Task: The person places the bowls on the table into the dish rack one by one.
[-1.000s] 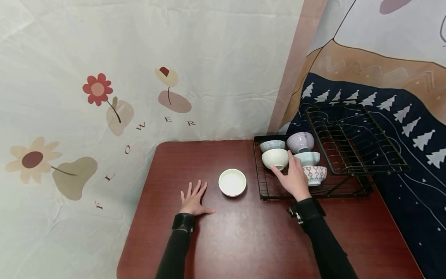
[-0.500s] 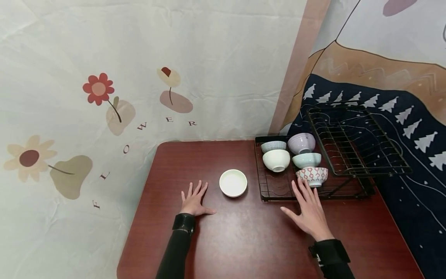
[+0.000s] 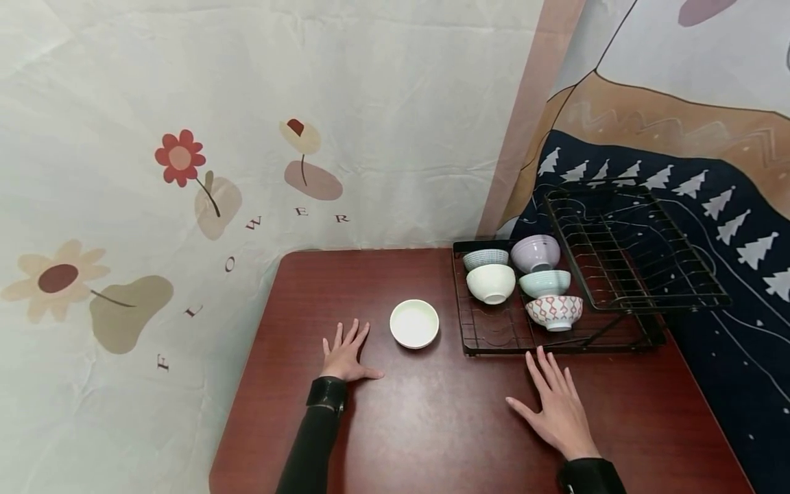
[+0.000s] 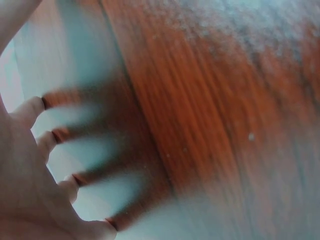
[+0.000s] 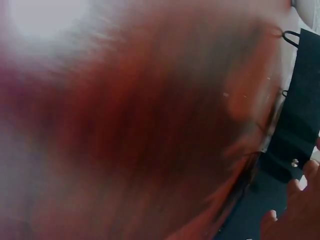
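My left hand (image 3: 343,358) rests on the brown table with its fingers spread, a little left of a shallow pale bowl (image 3: 414,324) that stands upright. In the left wrist view its fingertips touch the wood. Over the table in front of the rack, my right hand (image 3: 557,406) has straight, spread fingers and holds nothing. Tilted bowls stand in the black dish rack (image 3: 494,351): a cream bowl (image 3: 490,283), a grey patterned bowl (image 3: 485,259), a lilac bowl (image 3: 535,253), a pale blue bowl (image 3: 544,283) and a red-patterned bowl (image 3: 555,312) nearest the right hand.
An upper wire tier (image 3: 629,247) of the rack juts over its right part. Behind the table (image 3: 444,425) hangs a pale cloth (image 3: 395,123) with printed flowers. A dark blue printed cloth (image 3: 728,357) lies along the right side.
My right hand has let go of the cream bowl, which stays in the rack, and has drawn back toward the front right of the table. The left hand has kept its place.
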Motion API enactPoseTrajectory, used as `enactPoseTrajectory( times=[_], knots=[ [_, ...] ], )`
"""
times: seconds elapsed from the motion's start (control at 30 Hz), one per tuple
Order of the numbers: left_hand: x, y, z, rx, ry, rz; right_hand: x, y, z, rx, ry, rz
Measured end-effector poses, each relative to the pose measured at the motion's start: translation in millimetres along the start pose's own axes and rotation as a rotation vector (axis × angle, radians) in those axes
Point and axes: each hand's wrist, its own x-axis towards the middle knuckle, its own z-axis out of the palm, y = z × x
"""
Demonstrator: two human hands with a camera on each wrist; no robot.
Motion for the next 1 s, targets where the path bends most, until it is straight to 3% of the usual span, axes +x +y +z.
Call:
enactPoseTrajectory(
  times=[0.23, 0.47, 0.6, 0.7, 0.9, 1.0],
  knots=[
    [0.6, -0.1, 1.2, -0.027, 0.025, 0.024, -4, 5, 6, 0.034, -0.120, 0.060],
    [2.2, 3.3, 0.1, -0.015, 0.031, -0.002, -4, 11, 18, 0.002, -0.185, 0.093],
    [2.5, 5.8, -1.1, -0.024, 0.058, -0.016, -5, 14, 20, 0.007, -0.187, 0.091],
    [5.0, 5.2, 0.1, -0.048, 0.122, -0.007, -5, 14, 20, 0.020, -0.173, 0.080],
    [30.3, -3.8, 19.2, -0.226, 0.288, 0.074, -5, 14, 21, 0.027, -0.178, 0.082],
    [36.3, 8.9, 19.2, -0.397, 0.261, 0.081, -5, 15, 20, 0.028, -0.183, 0.085]
  ],
)
